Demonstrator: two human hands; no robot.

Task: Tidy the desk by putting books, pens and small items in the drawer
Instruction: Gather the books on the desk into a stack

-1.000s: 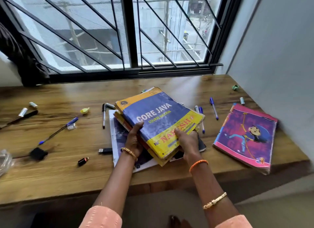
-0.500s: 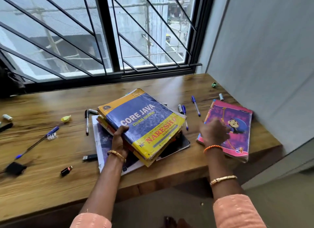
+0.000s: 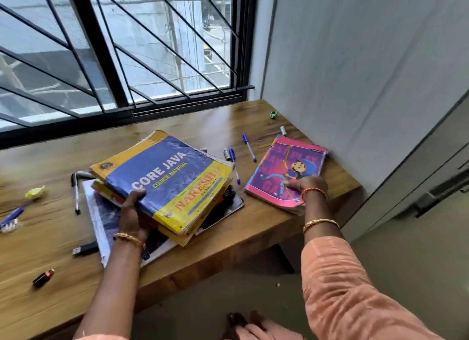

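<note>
Since the earlier frame, the right hand is seen to have moved off the book stack and onto the pink book, right of the stack, near the table edge. Its near corner is pinched, thumb on the cover. The stack's near left edge is gripped by the left hand. Pens lie between stack and pink book. No drawer is visible. Risk: the one-handed stack is tilted and could slide apart; the pink book could droop or slip from the corner pinch.

Your right hand hid the pink book's near corner; the blue pen at the desk's left edge was blurred.
</note>
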